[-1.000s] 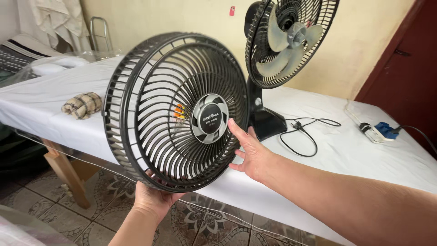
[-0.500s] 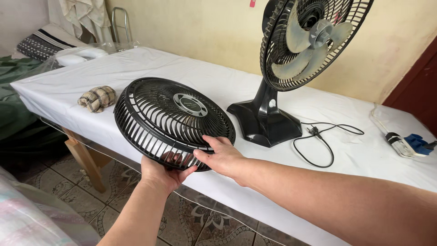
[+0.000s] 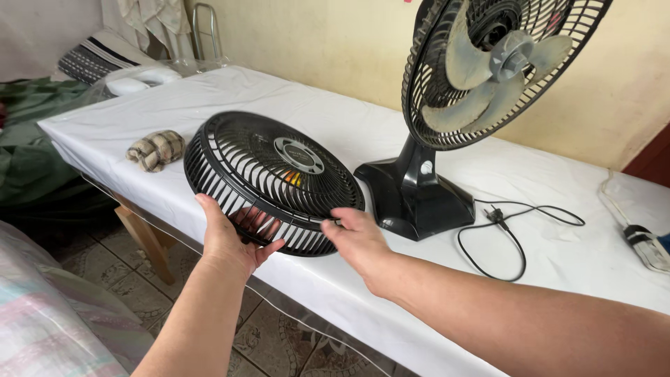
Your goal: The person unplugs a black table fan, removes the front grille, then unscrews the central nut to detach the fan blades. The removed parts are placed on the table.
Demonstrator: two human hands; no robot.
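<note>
The fingers of the left hand (image 3: 230, 241) are curled under the near rim of a black fan grille (image 3: 272, 181), with the thumb laid up against its outer wall, so the grille is clasped at its lower left edge. The fingers of the right hand (image 3: 356, 237) are loosely spread and only slightly bent, their tips touching the grille's right rim without being closed around it. The grille is a round, shallow, dish-like guard made of thin black ribs that fan outward from a grey and black central disc; it is held tilted, nearly flat, over the near edge of a table covered with a white sheet (image 3: 335, 126). Something small and orange can be glimpsed through the ribs, but what it is cannot be told. Just beside the grille, to the right, one black table fan (image 3: 481, 91) is seen standing upright on its base, with dusty grey blades exposed and a rear guard behind them. One black power cord (image 3: 502, 230) is looped on the sheet near the base. One folded checked cloth (image 3: 155, 149) is seen lying to the left of the grille. One white power strip (image 3: 645, 241) is partly visible at the right edge.
</note>
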